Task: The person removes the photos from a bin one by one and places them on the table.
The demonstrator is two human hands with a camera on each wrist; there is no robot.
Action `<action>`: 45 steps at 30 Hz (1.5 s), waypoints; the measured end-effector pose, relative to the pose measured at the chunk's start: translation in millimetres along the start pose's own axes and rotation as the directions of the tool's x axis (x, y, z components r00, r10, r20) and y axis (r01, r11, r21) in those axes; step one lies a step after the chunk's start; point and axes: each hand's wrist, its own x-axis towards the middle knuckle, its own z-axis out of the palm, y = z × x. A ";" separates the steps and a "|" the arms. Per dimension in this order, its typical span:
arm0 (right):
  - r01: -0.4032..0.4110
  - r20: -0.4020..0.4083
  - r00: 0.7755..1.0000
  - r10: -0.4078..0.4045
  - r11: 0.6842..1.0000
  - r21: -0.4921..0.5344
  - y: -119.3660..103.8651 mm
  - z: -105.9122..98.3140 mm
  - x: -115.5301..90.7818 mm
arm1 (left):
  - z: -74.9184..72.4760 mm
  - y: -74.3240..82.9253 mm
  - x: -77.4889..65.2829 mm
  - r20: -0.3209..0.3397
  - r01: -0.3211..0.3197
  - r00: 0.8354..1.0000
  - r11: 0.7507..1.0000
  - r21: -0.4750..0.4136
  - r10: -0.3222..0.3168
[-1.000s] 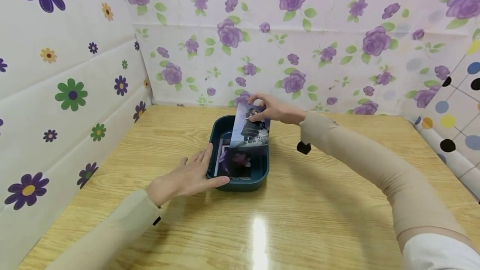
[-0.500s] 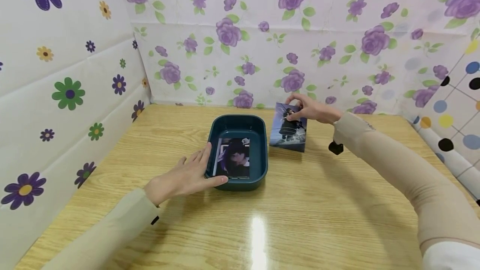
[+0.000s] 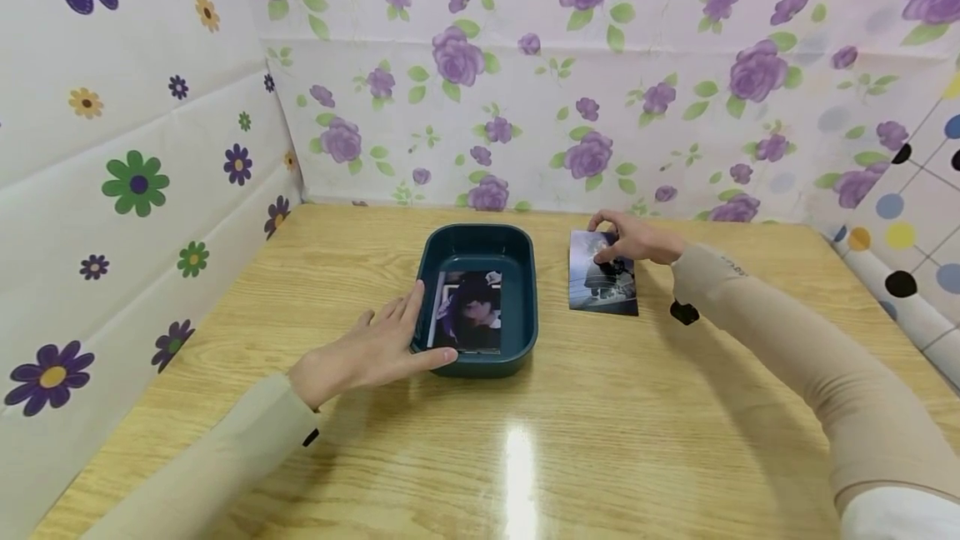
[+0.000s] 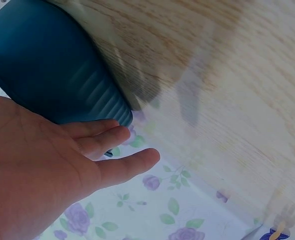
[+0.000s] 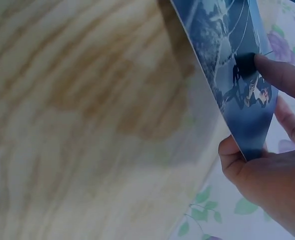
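One blue rectangular photo (image 3: pixel 591 293) — likely creasable, best edge-held — your right hand (image 3: pixel 634 239) gripping its far end, left hand (image 3: pixel 367 363) straight-fingered.

Place: indoors, a partitioned work spot; whether in a home, office or studio cannot be determined. Grounds: the table (image 3: pixel 600 407), with a wood-grain top, is screened on three sides. The far sheet (image 3: pixel 637 73) bears purple roses and a horizontal crease; the left sheet (image 3: pixel 150 244) shows daisies and folds; the right sheet (image 3: pixel 921 211) shows coloured dots, its foot rounded along the table's edge.
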 end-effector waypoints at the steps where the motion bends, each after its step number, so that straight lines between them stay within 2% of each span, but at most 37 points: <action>1: 0.014 -0.007 1.000 -0.014 1.000 -0.013 1.9 1.7 0.9 | -0.2 0.2 0.2 -0.001 0.001 1.000 1.000 0.001 -0.001; 10: 0.080 -0.097 0.991 -0.097 0.983 -0.165 14.4 12.4 5.9 | -0.7 1.1 0.9 0.005 0.004 1.000 1.000 0.007 -0.004; 14: 0.015 -0.129 0.990 -0.051 0.965 -0.261 12.6 15.2 6.3 | -1.4 0.9 1.0 0.008 0.005 1.000 1.000 0.002 -0.005; 17: -0.032 -0.133 0.991 -0.007 0.956 -0.290 7.2 17.0 7.4 | -1.8 -0.5 0.8 0.003 0.005 1.000 1.000 0.003 -0.005; 20: -0.032 -0.138 0.990 -0.002 0.969 -0.246 0.2 20.9 10.4 | -1.5 -1.9 0.6 0.002 0.007 1.000 1.000 0.005 -0.007; 24: 0.031 -0.167 0.985 -0.042 0.997 -0.070 -12.9 26.0 14.3 | -0.4 -2.4 0.4 0.005 0.006 1.000 1.000 0.000 -0.006; 27: 0.099 -0.181 0.980 -0.086 0.993 0.068 -29.8 25.8 16.7 | -0.3 -1.7 0.4 0.006 0.002 1.000 1.000 -0.001 -0.002; 32: 0.184 -0.186 0.969 -0.162 0.977 0.111 -70.9 25.5 25.7 | -1.8 -1.2 -0.4 -0.004 -0.003 1.000 1.000 0.007 0.003; 34: 0.216 -0.166 0.966 -0.198 0.971 0.102 -87.6 27.8 30.9 | -2.6 -1.3 -0.8 -0.007 -0.003 1.000 1.000 0.011 0.003; 38: 0.281 -0.067 0.959 -0.276 0.956 0.081 -117.3 37.1 40.8 | -3.5 -1.4 -0.5 -0.006 -0.002 1.000 1.000 0.017 0.002; 42: 0.333 0.075 0.940 -0.334 0.943 0.031 -137.3 53.2 53.0 | -3.9 -1.7 -0.7 0.002 -0.004 1.000 1.000 0.016 0.004; 45: 0.359 0.191 0.917 -0.351 0.933 -0.008 -145.2 65.0 62.0 | -4.2 -1.1 -1.7 0.009 -0.005 1.000 1.000 0.009 0.005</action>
